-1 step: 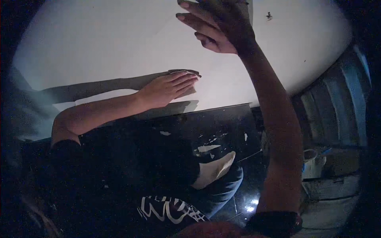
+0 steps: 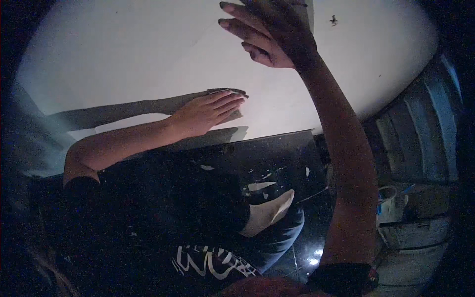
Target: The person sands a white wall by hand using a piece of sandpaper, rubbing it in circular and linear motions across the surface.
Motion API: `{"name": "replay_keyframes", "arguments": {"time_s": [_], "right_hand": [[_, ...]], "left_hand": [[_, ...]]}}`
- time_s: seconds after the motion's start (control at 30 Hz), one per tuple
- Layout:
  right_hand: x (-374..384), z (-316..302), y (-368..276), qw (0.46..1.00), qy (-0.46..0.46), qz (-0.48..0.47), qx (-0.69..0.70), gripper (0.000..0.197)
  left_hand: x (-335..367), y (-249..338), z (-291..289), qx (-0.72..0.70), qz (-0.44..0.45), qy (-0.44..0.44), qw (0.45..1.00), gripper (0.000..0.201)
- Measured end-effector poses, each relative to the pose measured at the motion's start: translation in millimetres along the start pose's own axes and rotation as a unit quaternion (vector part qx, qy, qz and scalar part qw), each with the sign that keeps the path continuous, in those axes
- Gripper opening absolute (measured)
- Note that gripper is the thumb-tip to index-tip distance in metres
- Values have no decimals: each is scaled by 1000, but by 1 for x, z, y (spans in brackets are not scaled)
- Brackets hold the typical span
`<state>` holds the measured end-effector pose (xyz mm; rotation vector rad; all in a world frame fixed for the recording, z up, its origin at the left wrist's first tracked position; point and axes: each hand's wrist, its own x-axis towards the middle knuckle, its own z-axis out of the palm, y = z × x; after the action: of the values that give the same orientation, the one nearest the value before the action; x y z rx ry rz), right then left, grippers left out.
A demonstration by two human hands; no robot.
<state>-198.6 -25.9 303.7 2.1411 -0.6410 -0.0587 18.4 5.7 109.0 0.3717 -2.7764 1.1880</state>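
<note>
My left hand [image 2: 202,115] lies flat against a broad white surface, its fingers straight and close together. Beneath those fingers is a thin grey-brown piece [image 2: 236,114], like a small sheet; its material cannot be made out, and the palm and fingers cover most of it. Higher up and to the right, my right hand [image 2: 279,34] is in shade, fingers spread and slightly bent, with nothing visible in them. The top edge of the view cuts off part of this hand. Whether it touches the white surface [image 2: 148,54] cannot be told.
A small dark mark [image 2: 334,20] shows on the white surface, right of my right hand. Below lies a dark, shiny floor [image 2: 277,153] with pale flakes, beside my bare foot [image 2: 269,214]. Farther right are a pale bucket-like container [image 2: 391,203] and ribbed bluish material [image 2: 430,123].
</note>
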Motion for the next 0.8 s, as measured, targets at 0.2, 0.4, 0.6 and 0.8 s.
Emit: {"name": "replay_keyframes", "arguments": {"time_s": [0.2, 0.4, 0.6, 0.8], "right_hand": [[0, -15, -10, 992, 126, 14, -18, 73], [-1, -24, -12, 987, 154, 8, -43, 67], [8, -22, -18, 988, 150, 6, -47, 66], [6, -18, -16, 990, 138, 3, -14, 68]], "left_hand": [[-49, -14, -20, -7, -22, -4, 1000, 57], [-40, -18, -26, -32, -1, -14, 999, 54], [-3, -5, -14, -48, -4, 41, 998, 55], [-4, -7, -14, -17, 7, 35, 999, 56]]}}
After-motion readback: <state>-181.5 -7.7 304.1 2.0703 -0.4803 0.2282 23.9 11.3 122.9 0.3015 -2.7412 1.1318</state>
